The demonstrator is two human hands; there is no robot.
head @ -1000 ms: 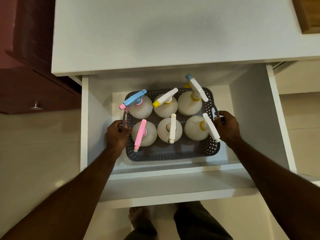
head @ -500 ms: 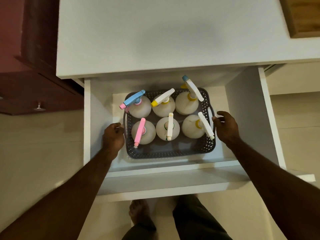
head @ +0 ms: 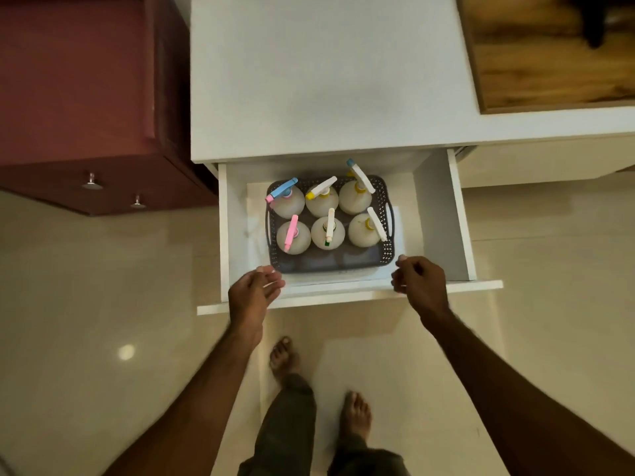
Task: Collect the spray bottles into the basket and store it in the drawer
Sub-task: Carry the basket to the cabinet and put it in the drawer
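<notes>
Storing step looks nearly done: the basket (head: 330, 261) with six spray bottles (head: 324, 229) upright inside sits on the floor of the open drawer (head: 441, 214), so only the closing seems left. Both hands are off it and empty, left hand (head: 253, 293) loosely spread, right hand (head: 417, 281) loosely curled, each over the drawer's front panel (head: 347, 297), the basket just beyond and between them. Next move likely needs an even push on that panel.

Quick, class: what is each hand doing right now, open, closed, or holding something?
Left hand: open, holding nothing.
Right hand: loosely curled, holding nothing.
</notes>
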